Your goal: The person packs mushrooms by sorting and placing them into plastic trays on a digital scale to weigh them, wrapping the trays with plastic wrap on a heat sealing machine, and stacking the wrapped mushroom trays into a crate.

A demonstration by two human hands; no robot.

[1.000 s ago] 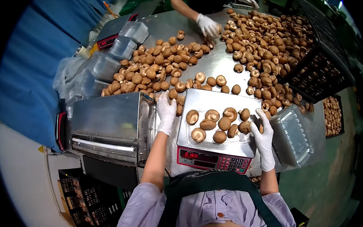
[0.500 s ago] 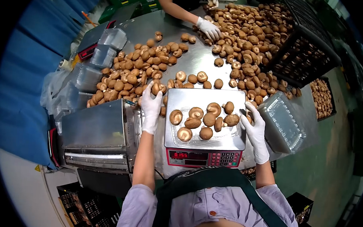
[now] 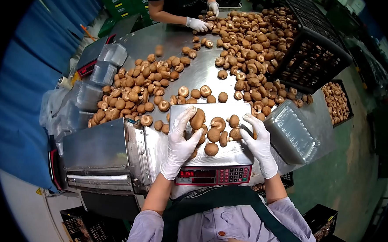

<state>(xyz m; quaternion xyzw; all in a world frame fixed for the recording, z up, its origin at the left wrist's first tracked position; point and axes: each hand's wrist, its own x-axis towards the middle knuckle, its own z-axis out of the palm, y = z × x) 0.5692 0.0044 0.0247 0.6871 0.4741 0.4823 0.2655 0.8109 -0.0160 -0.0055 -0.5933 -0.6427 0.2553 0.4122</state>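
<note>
My left hand (image 3: 179, 142), in a white glove, reaches over the left side of the scale (image 3: 233, 160). Its thumb and fingers close round a brown mushroom (image 3: 197, 119), above others partly hidden by the hand. Over the scale's right edge, my right hand (image 3: 260, 146), gloved too, curls its fingers, with a brown sliver of mushroom (image 3: 254, 134) between thumb and fingers. Several mushrooms, among them a round one (image 3: 211, 149), lie between my hands in a clear, hardly visible plastic tray. The red display (image 3: 187, 173) appears to read 0.155.
Loose mushrooms (image 3: 134, 85) are heaped left of the scale, with a larger pile (image 3: 254, 49) behind it. A black crate (image 3: 313, 57) tips over that pile. Clear trays (image 3: 294, 130) are stacked at right. Across the table, a co-worker's gloved hand (image 3: 198, 25) touches mushrooms.
My left hand has moved from beside the scale to over it, now with a mushroom. My right hand has come inward over the right edge. The co-worker's hand has drawn back from the large pile.
</note>
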